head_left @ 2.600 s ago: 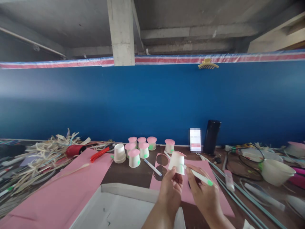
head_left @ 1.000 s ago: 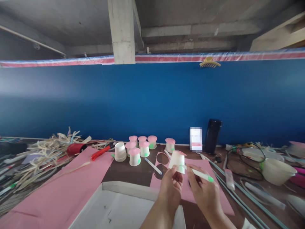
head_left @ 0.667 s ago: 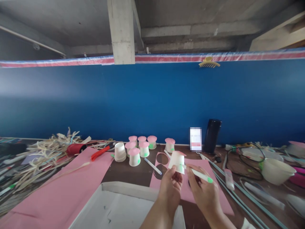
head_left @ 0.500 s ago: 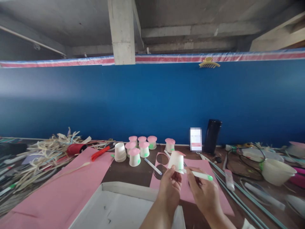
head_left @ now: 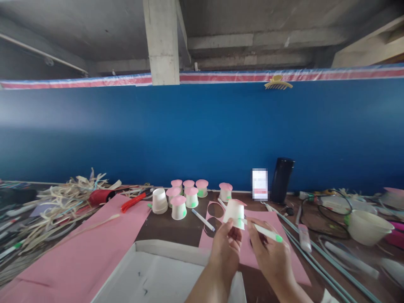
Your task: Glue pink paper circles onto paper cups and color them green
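My left hand (head_left: 227, 244) holds an upside-down white paper cup (head_left: 234, 213) by its lower side; a pink paper disc tops the cup. In my right hand (head_left: 272, 250) is a white marker with a green end (head_left: 267, 232), its tip against the cup's side, where a green patch shows. Behind and to the left stand several upturned cups with pink tops (head_left: 179, 208) and green patches. One plain white cup (head_left: 159, 202) stands beside them. Pink paper with round holes (head_left: 284, 252) lies beneath my hands.
A white tray (head_left: 167, 250) lies at the front. Pink sheets (head_left: 94, 244), a red-handled tool (head_left: 134, 203) and paper strips (head_left: 72, 198) are on the left. A black cylinder (head_left: 282, 181), cables and a white bowl (head_left: 368, 227) are on the right.
The marker's tip has moved up a little along the cup's side, and the marker tilts more. The cup stays nearly where it was.
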A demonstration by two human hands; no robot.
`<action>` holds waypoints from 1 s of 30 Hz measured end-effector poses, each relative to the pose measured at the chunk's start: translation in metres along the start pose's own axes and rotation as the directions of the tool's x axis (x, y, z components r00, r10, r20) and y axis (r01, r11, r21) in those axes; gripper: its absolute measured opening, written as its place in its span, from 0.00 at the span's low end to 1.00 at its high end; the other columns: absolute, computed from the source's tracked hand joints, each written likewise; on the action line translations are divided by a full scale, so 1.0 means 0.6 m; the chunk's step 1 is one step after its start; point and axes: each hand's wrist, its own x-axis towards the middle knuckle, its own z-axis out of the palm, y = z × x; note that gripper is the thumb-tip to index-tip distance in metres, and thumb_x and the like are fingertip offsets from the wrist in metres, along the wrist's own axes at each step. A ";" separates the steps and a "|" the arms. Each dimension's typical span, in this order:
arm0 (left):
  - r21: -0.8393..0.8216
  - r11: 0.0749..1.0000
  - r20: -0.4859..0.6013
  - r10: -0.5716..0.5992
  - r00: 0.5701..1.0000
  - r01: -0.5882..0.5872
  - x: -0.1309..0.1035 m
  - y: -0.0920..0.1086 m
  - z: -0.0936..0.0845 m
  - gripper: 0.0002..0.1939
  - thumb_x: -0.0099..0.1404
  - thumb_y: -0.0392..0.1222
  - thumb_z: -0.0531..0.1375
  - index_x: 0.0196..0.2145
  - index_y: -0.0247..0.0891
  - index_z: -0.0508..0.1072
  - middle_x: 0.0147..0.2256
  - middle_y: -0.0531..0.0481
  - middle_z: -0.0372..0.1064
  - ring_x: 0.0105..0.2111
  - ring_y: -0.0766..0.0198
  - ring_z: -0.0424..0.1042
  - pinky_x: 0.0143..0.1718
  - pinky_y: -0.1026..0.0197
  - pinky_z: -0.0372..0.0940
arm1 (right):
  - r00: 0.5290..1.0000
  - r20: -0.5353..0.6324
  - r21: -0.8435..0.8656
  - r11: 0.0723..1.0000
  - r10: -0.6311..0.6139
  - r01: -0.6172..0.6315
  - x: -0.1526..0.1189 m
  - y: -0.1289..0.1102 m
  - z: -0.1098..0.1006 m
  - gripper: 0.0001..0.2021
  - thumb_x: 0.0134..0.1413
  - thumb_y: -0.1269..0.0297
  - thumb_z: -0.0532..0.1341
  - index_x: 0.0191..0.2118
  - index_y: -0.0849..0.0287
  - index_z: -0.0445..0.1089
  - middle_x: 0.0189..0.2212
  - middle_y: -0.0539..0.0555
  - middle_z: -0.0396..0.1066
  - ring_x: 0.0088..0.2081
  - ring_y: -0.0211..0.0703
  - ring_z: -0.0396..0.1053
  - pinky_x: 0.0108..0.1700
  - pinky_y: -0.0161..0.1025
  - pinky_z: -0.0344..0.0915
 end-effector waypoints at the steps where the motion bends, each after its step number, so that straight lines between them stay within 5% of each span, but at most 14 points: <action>1: 0.001 1.000 -0.001 0.001 1.000 -0.001 0.000 0.000 0.000 0.04 0.59 0.27 0.59 0.31 0.32 0.69 0.32 0.45 0.68 0.27 0.70 0.70 0.28 0.69 0.68 | 1.000 -0.008 0.001 1.000 -0.012 0.012 0.000 0.001 0.001 0.16 0.58 0.55 0.54 0.40 0.60 0.73 0.36 0.57 0.76 0.38 0.45 0.74 0.40 0.36 0.68; 14: -0.003 1.000 -0.027 0.004 1.000 -0.004 0.003 0.002 0.000 0.03 0.60 0.28 0.58 0.29 0.31 0.68 0.28 0.47 0.66 0.24 0.71 0.68 0.26 0.70 0.67 | 0.991 0.112 -0.012 0.997 0.073 -0.072 0.004 -0.013 -0.012 0.18 0.58 0.51 0.52 0.35 0.59 0.74 0.25 0.54 0.76 0.23 0.41 0.72 0.26 0.32 0.65; 30: 0.002 1.000 -0.014 0.003 1.000 -0.003 0.008 0.000 -0.004 0.03 0.60 0.28 0.59 0.30 0.32 0.69 0.31 0.45 0.68 0.25 0.71 0.69 0.27 0.70 0.67 | 0.997 0.054 -0.010 0.999 0.053 -0.053 0.003 -0.006 -0.005 0.19 0.58 0.51 0.53 0.38 0.60 0.74 0.31 0.57 0.77 0.29 0.44 0.74 0.30 0.33 0.67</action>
